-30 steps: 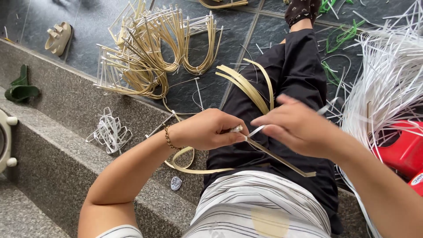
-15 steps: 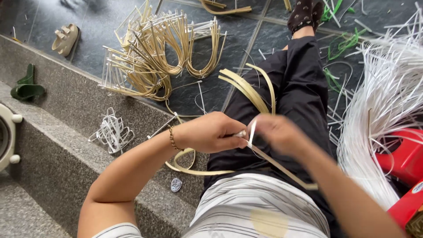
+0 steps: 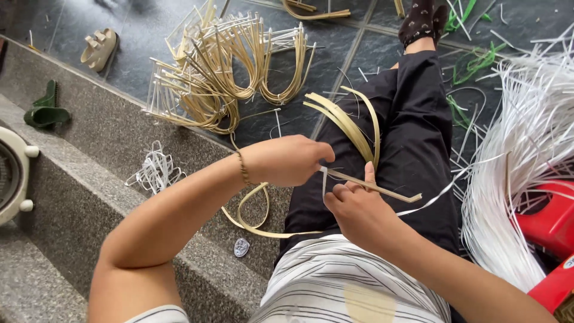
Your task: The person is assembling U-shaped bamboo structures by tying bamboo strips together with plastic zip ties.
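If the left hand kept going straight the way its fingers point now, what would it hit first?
The left hand points right across the lap. It would probably first meet the bent tan strips arching over the black trouser leg, just past the white strip it pinches. Depth is unclear.

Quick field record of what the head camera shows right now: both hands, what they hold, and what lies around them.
left hand: closed on the tan cane strip at its near end
right hand: fingers pinch the white plastic strand against the same strip
lap: looped cane strips lie on the black trousers
floor ahead: pile of bent cane hoops
right side: heap of white strands, red stool
stone step: white strand bundle, green sandal
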